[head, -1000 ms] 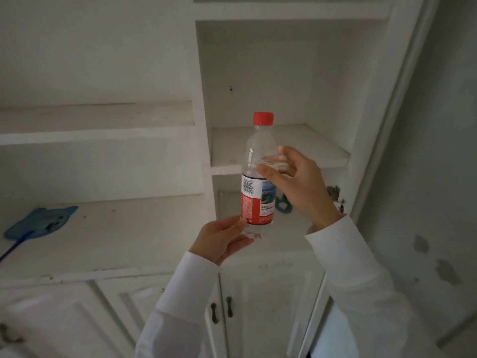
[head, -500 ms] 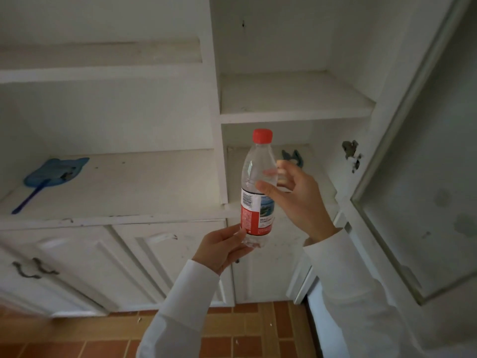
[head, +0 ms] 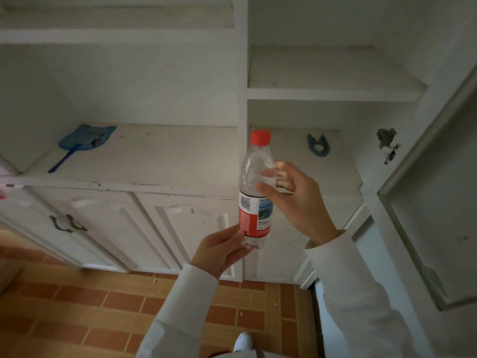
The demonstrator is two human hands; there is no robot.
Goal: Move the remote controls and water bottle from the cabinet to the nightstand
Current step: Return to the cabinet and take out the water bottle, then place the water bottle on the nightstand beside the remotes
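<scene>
Before the cabinet (head: pixel 160 187), head view: we hold the water bottle (head: pixel 256 187) upright in the air, in front of the counter edge and clear of every shelf.
Bottle: red cap on top, red and white label round the middle, clear and seemingly full; it touches nothing but our two hands.
Left hand (head: pixel 219 250): fingers curled round the base of the bottle, cupping it from below and from the left.
Right hand (head: pixel 296 200): thumb on the near side at the top of the label, fingers wrapped behind the clear upper part; a light pinch, not a fist.
Remote controls: none in view, on the shelves or anywhere else, so we cannot say where they are.
Nightstand: not in view; we judge it lies somewhere off to the side or behind us.
Left behind on the cabinet: a blue swatter (head: pixel 82 140) at far left, a blue clip (head: pixel 318 146) in the right bay; neither is ours to move.
Open door (head: pixel 428 208): it stands at our right, near the right sleeve.
How to do it well: we should settle the bottle in one firm grip at the label, keep it upright, and turn away leftward so our elbow clears the door.
Risk: a grip on the smooth upper part may slip; the label band looks the safer hold.
</scene>
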